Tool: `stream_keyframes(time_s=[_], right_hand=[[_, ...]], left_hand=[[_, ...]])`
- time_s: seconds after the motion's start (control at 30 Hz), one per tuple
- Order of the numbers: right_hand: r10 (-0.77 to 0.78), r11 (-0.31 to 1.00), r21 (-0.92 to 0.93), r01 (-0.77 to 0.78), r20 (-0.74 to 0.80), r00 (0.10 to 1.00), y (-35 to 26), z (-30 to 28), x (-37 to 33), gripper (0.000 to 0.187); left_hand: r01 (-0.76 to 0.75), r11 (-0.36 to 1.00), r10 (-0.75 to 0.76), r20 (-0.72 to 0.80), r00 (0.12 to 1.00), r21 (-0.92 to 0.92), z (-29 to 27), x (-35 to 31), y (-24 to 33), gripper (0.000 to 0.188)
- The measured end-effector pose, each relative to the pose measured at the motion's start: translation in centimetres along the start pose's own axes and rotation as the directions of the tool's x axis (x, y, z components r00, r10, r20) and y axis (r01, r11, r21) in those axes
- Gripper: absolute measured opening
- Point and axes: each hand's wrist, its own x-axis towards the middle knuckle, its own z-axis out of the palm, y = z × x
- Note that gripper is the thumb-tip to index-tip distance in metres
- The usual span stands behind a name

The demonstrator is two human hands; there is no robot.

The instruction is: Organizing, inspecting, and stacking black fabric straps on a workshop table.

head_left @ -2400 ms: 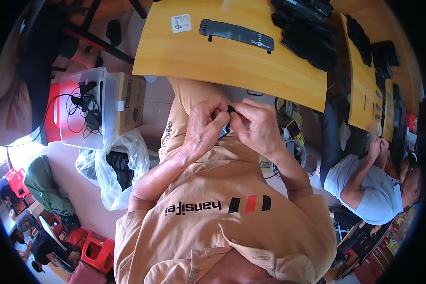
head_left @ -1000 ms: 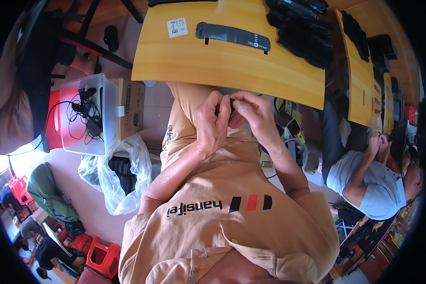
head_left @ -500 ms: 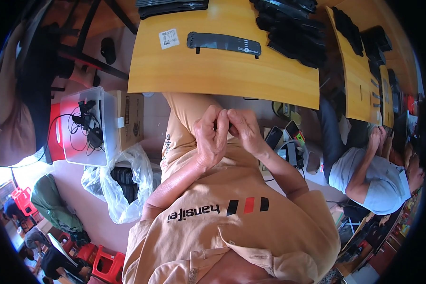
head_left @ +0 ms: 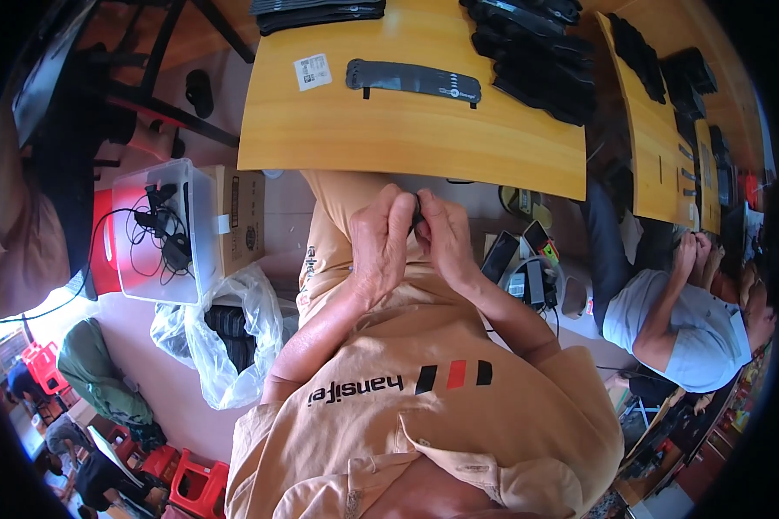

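My left hand (head_left: 379, 238) and my right hand (head_left: 447, 238) meet in front of my body, just off the near edge of the wooden table (head_left: 337, 138). Both are closed, with fingertips pinched on a small black piece (head_left: 417, 210). Most of that piece is hidden by the fingers, so its kind does not show. Beyond the hands, a flat dark grey strip (head_left: 414, 80) lies across the table, with two small black tabs sticking out under its near edge. A white printed label (head_left: 312, 72) rests to its left.
Dark strips (head_left: 320, 12) are stacked at the table's far left, and black pieces (head_left: 541, 73) are heaped far right. On the left stand a clear bin (head_left: 201, 259) with black cables and an open plastic bag (head_left: 264, 368). A co-worker (head_left: 675, 324) sits at right.
My hands have turned slightly and their fingertips have shifted, so the black piece between them now shows. The table things appear slightly shifted right in the view.
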Motion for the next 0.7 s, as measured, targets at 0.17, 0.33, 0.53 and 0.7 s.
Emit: stream_keyframes(time_s=[0.17,0.33,0.53,0.7], right_hand=[[-0.173,0.977,-0.116,0.18,0.064,0.983,0.3,0.1,-0.1,0.046],[0.092,0.974,0.205,-0.101,0.055,0.994,-0.2,0.8,-0.2,0.046],[0.057,0.986,0.152,-0.066,0.065,0.996,-0.9,1.6,-0.2,0.046],[0.023,0.992,0.12,-0.026,0.027,0.999,-1.5,2.8,0.5,0.045]], left_hand=[[-0.076,0.927,0.042,0.101,0.994,0.368,-0.9,0.7,1.4,0.04],[-0.039,0.961,0.028,0.045,0.999,0.275,-1.2,0.6,1.7,0.034],[-0.006,1.0,0.006,0.009,1.0,-0.028,-1.8,0.4,0.6,0.027],[0.057,0.983,-0.069,-0.065,0.995,-0.177,-2.6,0.3,0.8,0.03]])
